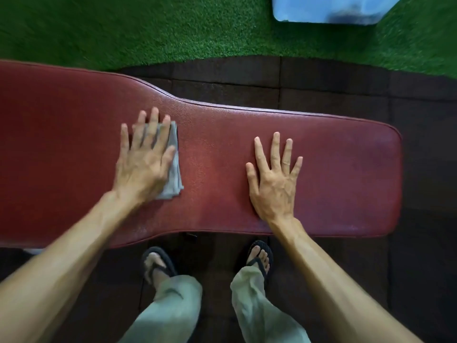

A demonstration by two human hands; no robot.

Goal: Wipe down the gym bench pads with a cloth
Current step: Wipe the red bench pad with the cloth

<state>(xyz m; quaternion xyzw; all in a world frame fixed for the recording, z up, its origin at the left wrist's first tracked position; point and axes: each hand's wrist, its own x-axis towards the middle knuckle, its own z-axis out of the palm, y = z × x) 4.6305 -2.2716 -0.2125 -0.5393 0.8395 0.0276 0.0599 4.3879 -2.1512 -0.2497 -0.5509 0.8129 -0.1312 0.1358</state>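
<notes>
A dark red padded bench pad point(222, 149) runs across the view from the left edge to a rounded end at the right. It is wider on the left and narrower on the right. My left hand point(143, 164) lies flat on a folded grey cloth point(174, 174) and presses it onto the pad near the middle. Part of the cloth shows to the right of the hand. My right hand point(274, 181) rests flat on the bare pad further right, fingers spread, holding nothing.
Dark rubber floor tiles point(346, 95) surround the bench. Green artificial turf point(123, 28) lies beyond it. A pale blue block point(329, 11) stands on the turf at the top right. My feet in black sandals point(259, 256) stand close to the pad's near edge.
</notes>
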